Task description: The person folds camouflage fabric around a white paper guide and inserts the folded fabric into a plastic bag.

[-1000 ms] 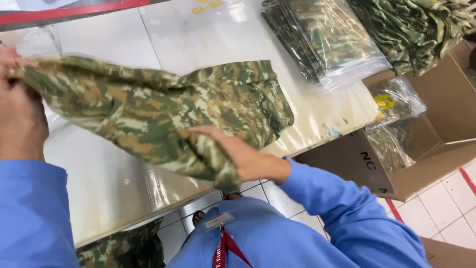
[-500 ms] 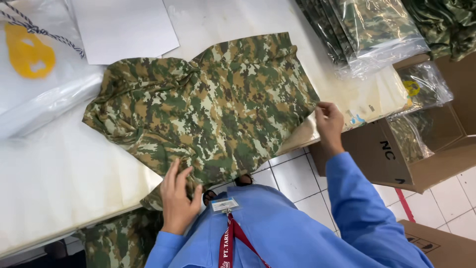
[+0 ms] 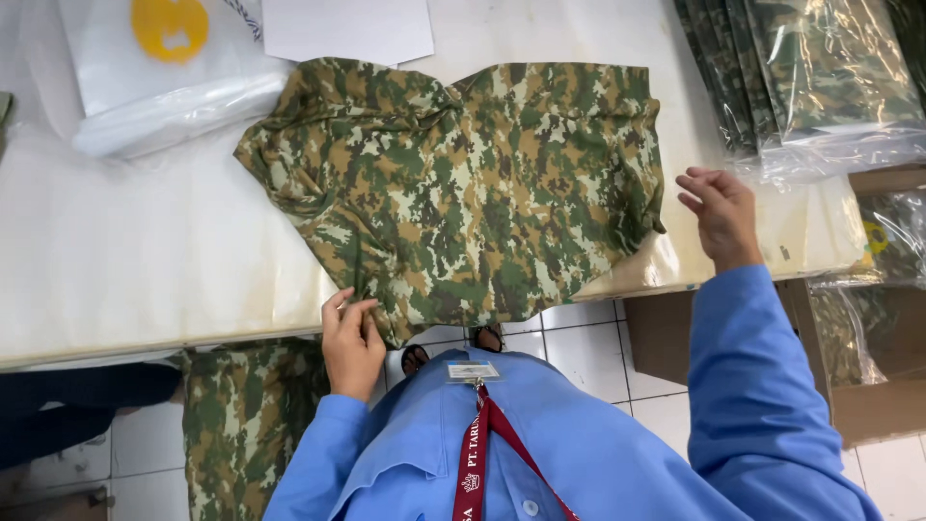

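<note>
**Camo shirt spread flat, both hands at its edges**

You had one camo shirt (image 3: 473, 193) lying spread on the white table (image 3: 145, 260), its lower edge hanging a little over the near table edge. Your left hand (image 3: 352, 342) sat at that near edge, fingers loosely curled and touching the cloth at the hem; I couldn't tell whether it pinched the fabric or only pressed it. Your right hand (image 3: 719, 212) was open, fingers half spread, just beside the shirt's right edge and gripping nothing.

Risks, as I judge them: the overhanging hem could drag the shirt off toward the floor if your left hand let go, since the table looked slick. The left sleeve area was bunched and wrinkled, so any fold made from here could come out crooked. Your right hand was near the bagged stack (image 3: 820, 87); a wide sweep could knock those slippery bags.

Counts: one loose shirt on the table, one more camo piece (image 3: 246, 425) hanging below the table at left. One stack of bagged camo garments at upper right, number of bags not countable. One white bag with a yellow mark (image 3: 174, 58), one white sheet (image 3: 347, 29), one cardboard box (image 3: 868, 386) at right. Two hands, both yours.
</note>
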